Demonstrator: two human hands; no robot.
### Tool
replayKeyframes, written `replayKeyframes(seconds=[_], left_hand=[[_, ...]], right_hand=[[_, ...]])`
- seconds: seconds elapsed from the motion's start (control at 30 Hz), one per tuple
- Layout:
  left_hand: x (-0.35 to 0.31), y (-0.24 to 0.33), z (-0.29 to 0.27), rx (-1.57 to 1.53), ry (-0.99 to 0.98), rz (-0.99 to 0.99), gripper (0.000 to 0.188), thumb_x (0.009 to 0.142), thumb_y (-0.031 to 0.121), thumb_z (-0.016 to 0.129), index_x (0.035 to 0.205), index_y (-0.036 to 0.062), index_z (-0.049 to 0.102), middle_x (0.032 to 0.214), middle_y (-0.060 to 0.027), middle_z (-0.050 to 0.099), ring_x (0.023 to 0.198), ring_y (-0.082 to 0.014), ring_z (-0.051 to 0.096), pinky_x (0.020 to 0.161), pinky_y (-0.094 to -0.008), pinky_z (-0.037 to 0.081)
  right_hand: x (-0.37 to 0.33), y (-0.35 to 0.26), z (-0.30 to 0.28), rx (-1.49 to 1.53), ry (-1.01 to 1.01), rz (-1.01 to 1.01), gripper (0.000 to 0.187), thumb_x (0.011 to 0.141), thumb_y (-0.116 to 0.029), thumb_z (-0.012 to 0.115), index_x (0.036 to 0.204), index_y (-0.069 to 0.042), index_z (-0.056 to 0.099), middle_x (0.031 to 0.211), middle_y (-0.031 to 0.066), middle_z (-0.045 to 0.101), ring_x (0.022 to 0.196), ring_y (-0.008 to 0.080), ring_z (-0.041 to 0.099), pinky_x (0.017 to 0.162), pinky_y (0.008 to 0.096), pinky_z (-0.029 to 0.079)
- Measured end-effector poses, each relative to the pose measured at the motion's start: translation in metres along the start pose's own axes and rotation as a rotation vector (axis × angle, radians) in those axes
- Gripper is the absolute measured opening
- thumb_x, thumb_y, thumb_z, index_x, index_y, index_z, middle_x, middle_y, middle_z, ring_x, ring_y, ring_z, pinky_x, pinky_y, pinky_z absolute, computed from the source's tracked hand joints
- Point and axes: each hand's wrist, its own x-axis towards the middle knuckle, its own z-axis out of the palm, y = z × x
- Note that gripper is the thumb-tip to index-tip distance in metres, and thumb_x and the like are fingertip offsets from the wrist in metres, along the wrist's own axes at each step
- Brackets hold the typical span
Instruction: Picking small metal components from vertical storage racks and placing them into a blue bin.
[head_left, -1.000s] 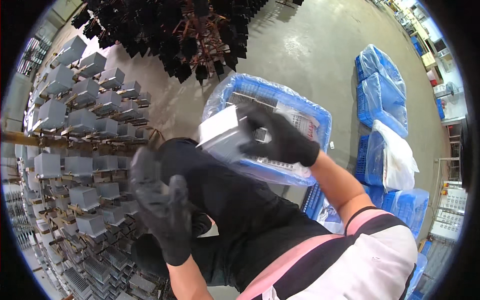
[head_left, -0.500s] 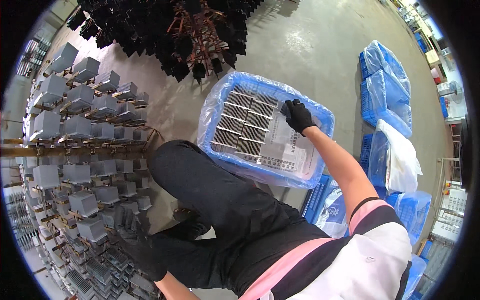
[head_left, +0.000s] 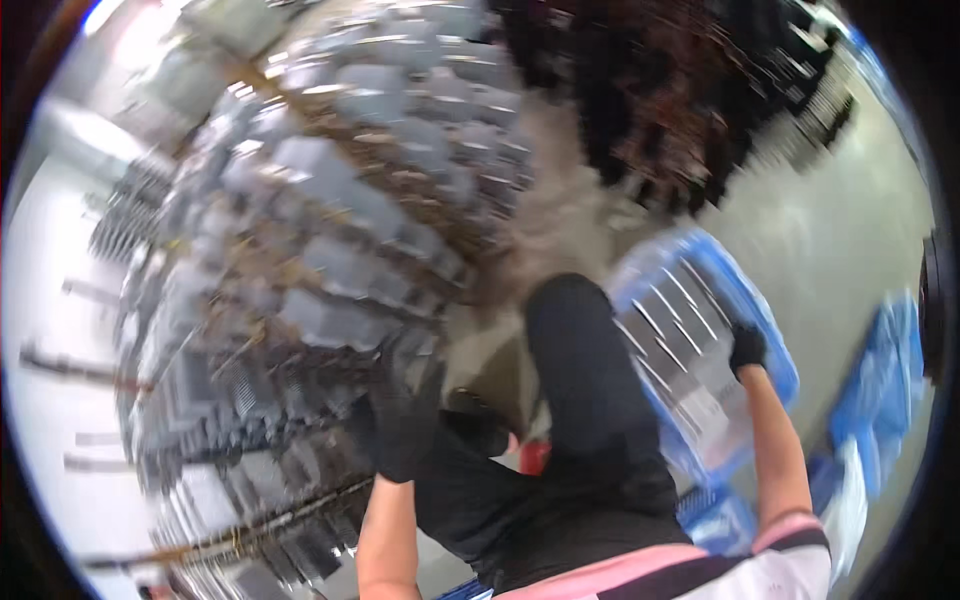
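My right hand [head_left: 748, 350], in a black glove, reaches into a lined blue crate [head_left: 785, 365]. Its fingers are curled at the end of a row, seemingly on a finned metal heat sink, though blur hides the contact. Rows of dark heat sinks [head_left: 665, 320] with pale edges lie in the crate beside a printed sheet [head_left: 705, 415]. On the left, my gloved left hand [head_left: 405, 440] is raised against a rack of grey heat sinks [head_left: 335, 255]. Motion smears its fingers, so I cannot tell whether it holds anything.
Dark parts [head_left: 670, 100] hang in a dense cluster beyond the crate. More blue crates with plastic liners [head_left: 880, 390] stand on the floor at the right. My bent knee [head_left: 570, 310] comes between the rack and the crate.
The view has swung left, so the rack fills more of it and the crate sits farther right. My left hand has risen along the rack. My right hand stays at the crate.
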Motion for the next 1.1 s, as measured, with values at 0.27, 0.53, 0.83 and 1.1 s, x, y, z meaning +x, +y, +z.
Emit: replayKeyframes(seconds=[0.27,0.53,0.83,1.1], left_hand=[[0.072,0.01,-0.12,0.327,0.555,-0.036,0.045,0.084,0.02,0.071,0.126,0.0072,0.059,0.118,-0.0179,0.061,0.113,-0.0359,0.056,0.099,-0.0441,0.043],[0.191,0.005,-0.129,0.926,0.431,0.529,0.044,0.081,0.009,0.06,0.126,0.0077,0.059,0.114,-0.018,0.061,0.103,-0.0325,0.059,0.093,-0.0422,0.046],[0.242,-0.009,-0.12,1.018,0.204,0.473,0.014,0.077,0.011,0.058,0.083,0.0096,0.07,0.08,-0.0149,0.069,0.077,-0.0308,0.068,0.073,-0.0441,0.052],[0.238,-0.011,-0.124,1.073,0.158,0.442,0.013,0.077,0.012,0.058,0.072,0.0097,0.069,0.075,-0.0137,0.069,0.074,-0.0308,0.069,0.066,-0.0414,0.053]], right_hand=[[0.04,-0.3,-0.332,0.878,0.305,-0.784,0.046,0.093,-0.023,0.066,0.132,-0.002,0.054,0.124,0.021,0.062,0.12,0.0321,0.058,0.098,0.0377,0.047],[0.079,-0.535,-0.481,0.656,1.136,-1.383,0.031,0.099,-0.021,0.055,0.125,-0.005,0.057,0.115,0.0176,0.063,0.104,0.0295,0.062,0.082,0.0363,0.056],[0.071,-0.582,-0.5,1.38,-0.311,-0.894,0.047,0.102,-0.045,0.039,0.119,-0.004,0.053,0.09,0.0178,0.064,0.081,0.0262,0.064,0.072,0.0391,0.054],[0.041,-0.593,-0.51,1.619,-0.656,-0.614,0.036,0.101,-0.039,0.044,0.113,-0.008,0.058,0.097,0.0113,0.068,0.084,0.0188,0.063,0.079,0.0353,0.052]])
